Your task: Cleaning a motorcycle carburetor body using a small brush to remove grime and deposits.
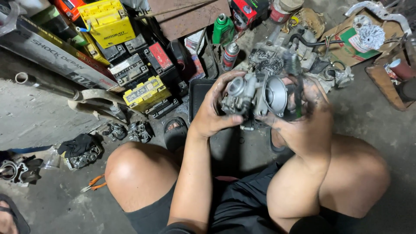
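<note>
Squatting over a grey concrete floor point(39, 117), a person holds a grimy metal carburetor point(255, 93) up between both knees, just above the picture's centre. The left hand point(212, 110) wraps its fingers snugly around the part from nine o'clock. The right hand point(305, 117), smeared with black grease, grips it from three o'clock, fingers curled behind the round opening. Beneath the part lies a black tray point(199, 93). At eleven o'clock sit stacked yellow and black batteries point(138, 82). A green bottle point(223, 28) and a spray can point(229, 55) stand at twelve o'clock. Orange-handled pliers point(93, 183) lie at eight o'clock.
</note>
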